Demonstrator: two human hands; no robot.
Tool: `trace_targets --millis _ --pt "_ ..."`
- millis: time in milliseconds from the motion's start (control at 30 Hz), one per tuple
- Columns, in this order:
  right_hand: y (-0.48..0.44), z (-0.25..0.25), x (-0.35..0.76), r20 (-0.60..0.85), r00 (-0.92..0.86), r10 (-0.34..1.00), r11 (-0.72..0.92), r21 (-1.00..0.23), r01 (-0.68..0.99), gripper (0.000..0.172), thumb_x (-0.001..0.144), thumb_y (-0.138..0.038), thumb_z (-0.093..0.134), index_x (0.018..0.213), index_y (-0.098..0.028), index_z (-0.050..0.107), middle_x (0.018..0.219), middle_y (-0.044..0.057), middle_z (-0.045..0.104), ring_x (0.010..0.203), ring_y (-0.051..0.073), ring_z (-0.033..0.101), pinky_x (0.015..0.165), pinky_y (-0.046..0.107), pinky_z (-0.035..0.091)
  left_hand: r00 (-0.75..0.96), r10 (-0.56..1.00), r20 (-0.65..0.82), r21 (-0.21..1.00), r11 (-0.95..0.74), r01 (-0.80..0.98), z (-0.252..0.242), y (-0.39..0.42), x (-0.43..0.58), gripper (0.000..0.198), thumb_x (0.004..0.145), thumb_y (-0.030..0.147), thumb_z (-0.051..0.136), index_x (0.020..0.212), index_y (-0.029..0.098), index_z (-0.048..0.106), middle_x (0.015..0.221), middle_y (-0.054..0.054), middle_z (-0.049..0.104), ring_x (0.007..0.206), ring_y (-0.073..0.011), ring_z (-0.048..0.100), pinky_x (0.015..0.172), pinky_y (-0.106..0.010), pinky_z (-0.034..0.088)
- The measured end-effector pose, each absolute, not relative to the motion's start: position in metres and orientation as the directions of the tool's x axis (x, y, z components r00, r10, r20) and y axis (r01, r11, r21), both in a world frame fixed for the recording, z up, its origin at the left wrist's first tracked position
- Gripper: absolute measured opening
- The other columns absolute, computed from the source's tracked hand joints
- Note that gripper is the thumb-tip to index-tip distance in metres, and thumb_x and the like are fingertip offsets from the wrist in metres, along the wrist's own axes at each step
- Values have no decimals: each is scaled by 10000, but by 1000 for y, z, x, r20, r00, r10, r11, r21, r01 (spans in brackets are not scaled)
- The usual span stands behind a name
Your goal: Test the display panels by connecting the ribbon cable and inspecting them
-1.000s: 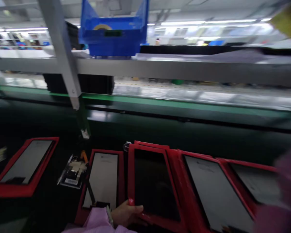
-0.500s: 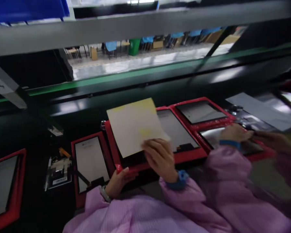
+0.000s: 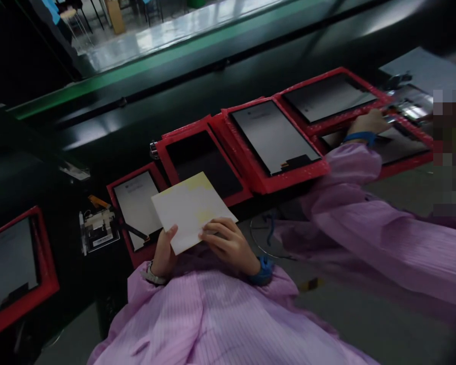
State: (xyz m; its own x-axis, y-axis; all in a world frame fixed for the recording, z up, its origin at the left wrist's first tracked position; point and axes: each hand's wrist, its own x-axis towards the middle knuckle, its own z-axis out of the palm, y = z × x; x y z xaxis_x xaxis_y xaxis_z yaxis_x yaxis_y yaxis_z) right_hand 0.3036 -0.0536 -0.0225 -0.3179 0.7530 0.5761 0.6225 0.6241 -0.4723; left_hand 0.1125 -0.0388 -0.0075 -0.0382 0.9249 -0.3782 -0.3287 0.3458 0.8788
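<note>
A white, roughly square sheet with yellow patches and yellow edges [image 3: 188, 210] is tilted in front of my body. My left hand [image 3: 164, 255] grips its near left corner, thumb on top and the other fingers hidden beneath. My right hand [image 3: 231, 247] pinches the near edge further right, fingers closed over it. Just beyond the sheet lies a red tray with a dark flat panel [image 3: 203, 162]. To its left, partly covered by the sheet, is a red tray with a pale screen panel [image 3: 139, 205].
A red tray with a pale panel [image 3: 275, 134] stands right of the dark one. Beyond it, a co-worker's hand [image 3: 367, 126] reaches over another red-framed panel. At left are a small electronic assembly [image 3: 99, 230] with an orange ribbon and another red tray [image 3: 47, 271].
The sheet has come down and towards my body. My left hand has left the red tray's edge and taken hold of the sheet. The view has tilted lower, and the dark panel is uncovered.
</note>
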Motion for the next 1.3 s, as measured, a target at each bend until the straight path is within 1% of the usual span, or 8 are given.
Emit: trace_targets --millis 133,267,367,500,667,833,1100,1300 --pt "-56 -4 298 519 -445 730 680 -487 547 122 937 -299 629 974 -208 702 1040 72 719 1025 215 627 874 395 558 -41 909 -415 848 370 -379 -5 -42 101 548 723 480 798 1161 174 674 1084 -109 744 1064 -295 696 817 -358 605" --pt "-44 11 289 505 -303 808 576 -571 585 319 954 -386 597 1220 -212 617 1198 111 674 1157 262 593 972 469 521 -70 889 -452 831 392 -394 -1 -53 95 587 663 425 833 1184 214 665 1116 -91 740 1047 -274 696 735 -309 588" --pt "-31 15 278 484 -114 868 432 -619 656 586 928 -466 619 1429 -209 457 1437 168 517 1374 328 448 1107 572 413 -53 886 -460 813 397 -427 -5 -65 94 575 651 395 837 1177 227 676 1091 -82 747 1033 -276 695 766 -330 578" --pt "-23 17 270 384 -184 905 413 -686 599 849 842 -605 675 1515 -228 320 1520 182 421 1434 352 386 1168 627 328 -12 892 -452 827 414 -381 -22 -79 81 609 590 427 870 1145 240 701 1009 -72 758 1036 -308 690 882 -430 560" --pt "-29 22 268 330 -418 846 502 -755 421 751 879 -534 669 1487 -228 353 1436 146 518 1356 271 480 1122 494 453 35 879 -475 810 452 -374 -27 -82 62 609 408 565 915 910 259 753 788 -67 743 943 -348 712 819 -471 575" --pt "-27 23 264 318 -492 810 554 -689 467 704 923 -521 609 1499 -198 366 1427 157 538 1339 283 489 1106 522 460 -99 895 -434 850 371 -375 -1 -60 60 512 549 537 897 904 196 753 810 -62 751 803 -243 714 739 -357 591" --pt "-7 35 250 363 -302 882 467 -762 448 531 974 -418 568 1447 -224 419 1431 123 558 1362 257 498 1160 517 419 -126 911 -393 888 341 -309 15 -36 58 463 616 517 891 883 154 783 825 -69 761 720 -194 699 635 -262 570" --pt "4 48 231 277 -183 943 316 -921 229 324 959 -304 606 1256 -231 501 1241 102 669 1167 191 668 993 368 565 -189 897 -400 887 326 -328 19 -26 59 518 584 577 887 885 169 782 805 -62 757 731 -200 702 671 -278 581"
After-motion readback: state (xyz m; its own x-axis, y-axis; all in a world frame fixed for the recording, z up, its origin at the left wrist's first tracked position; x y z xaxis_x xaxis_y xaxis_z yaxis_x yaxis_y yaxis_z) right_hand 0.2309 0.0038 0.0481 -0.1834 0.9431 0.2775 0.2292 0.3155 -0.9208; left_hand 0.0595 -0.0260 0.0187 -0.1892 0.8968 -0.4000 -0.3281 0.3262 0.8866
